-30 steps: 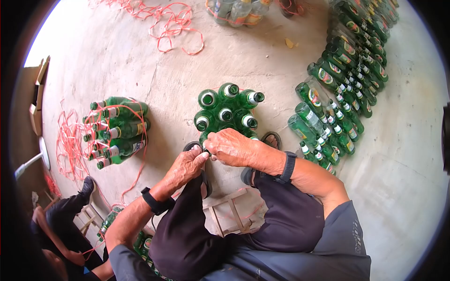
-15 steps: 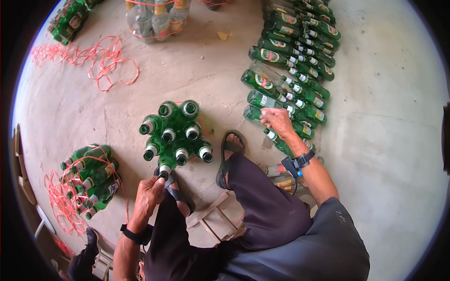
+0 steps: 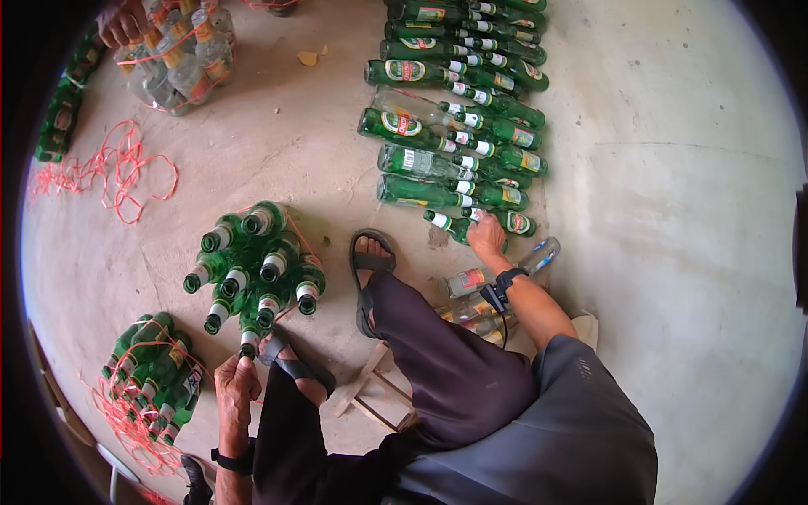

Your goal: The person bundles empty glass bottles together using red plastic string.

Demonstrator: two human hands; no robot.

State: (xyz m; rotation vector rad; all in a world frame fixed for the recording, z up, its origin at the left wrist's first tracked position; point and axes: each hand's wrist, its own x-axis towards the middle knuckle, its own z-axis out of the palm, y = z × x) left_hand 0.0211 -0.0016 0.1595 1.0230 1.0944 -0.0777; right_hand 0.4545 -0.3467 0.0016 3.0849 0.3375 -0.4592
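Observation:
My left hand [image 3: 238,383] is closed around the neck of a green beer bottle [image 3: 249,337] at the near edge of a cluster of upright green bottles [image 3: 252,257]. Red string [image 3: 300,231] runs round that cluster beside my sandalled feet. At the near end of the rows of lying bottles, my right hand [image 3: 486,237] has its fingers closed at the neck of a green beer bottle [image 3: 515,222]. Another green bottle [image 3: 446,223] lies just left of those fingers. The lower part of my right hand covers some of the glass beneath it.
Tied green bottles [image 3: 156,366] with tangled red string [image 3: 126,421] lie at the left. Another person's hand [image 3: 123,23] touches a tied bundle of clear bottles [image 3: 181,71]. Clear bottles [image 3: 465,282] lie by my right forearm, and a wooden stool [image 3: 370,383] is under me.
My right hand has come down from above the lying bottles to one bottle's neck. My left hand keeps its hold. The view has shifted, and another person's hand now shows at the clear bottles.

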